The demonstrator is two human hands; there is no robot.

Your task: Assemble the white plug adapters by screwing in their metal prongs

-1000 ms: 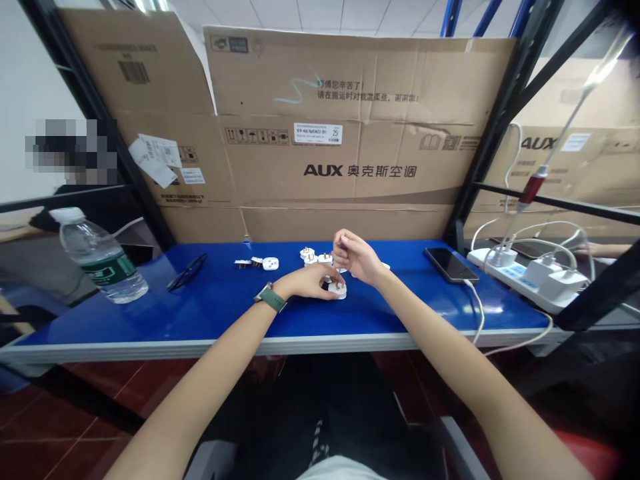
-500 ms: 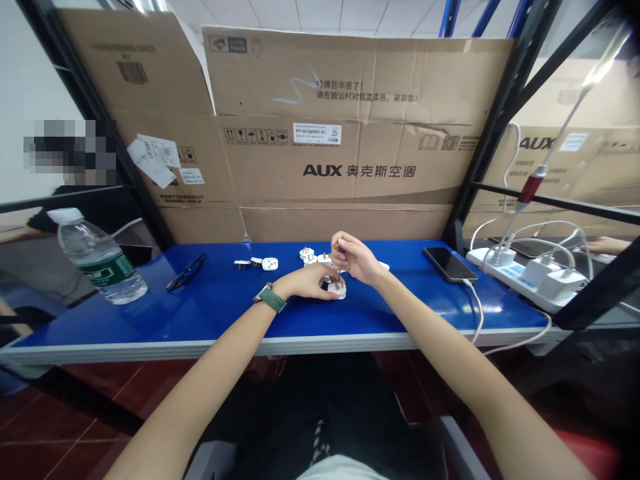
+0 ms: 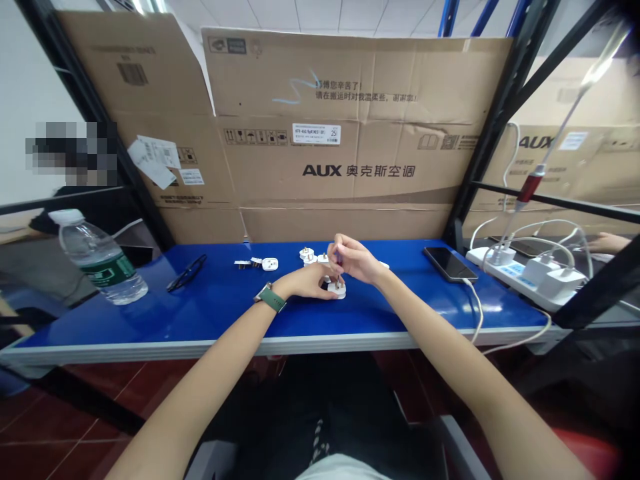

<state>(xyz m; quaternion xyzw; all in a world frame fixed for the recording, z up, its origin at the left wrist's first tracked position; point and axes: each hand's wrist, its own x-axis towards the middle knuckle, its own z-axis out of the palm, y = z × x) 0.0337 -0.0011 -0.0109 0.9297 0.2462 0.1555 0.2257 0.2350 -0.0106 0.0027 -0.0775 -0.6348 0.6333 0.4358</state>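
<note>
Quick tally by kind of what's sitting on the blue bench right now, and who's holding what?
White plug pieces: at least 5; one under the left hand, others behind
Small tool pinched in the right hand: 1
Water bottle: 1
Glasses: 1
Phone: 1
Power strip: 1
Total: at least 10

A blue workbench inside a dark metal rack, walled in by cardboard.

Beyond the hands, flattened brown cardboard boxes (image 3: pixel 350 133) stand against the back of the blue table (image 3: pixel 225 307). Black rack posts (image 3: pixel 493 127) rise to either side. Left of the hands stands a water bottle (image 3: pixel 97 257); to their right lie a phone (image 3: pixel 449 264) and a white power strip (image 3: pixel 525 277). The floor (image 3: pixel 65 427) below is dark red tile, with white ceiling panels (image 3: pixel 320 13) overhead.
</note>
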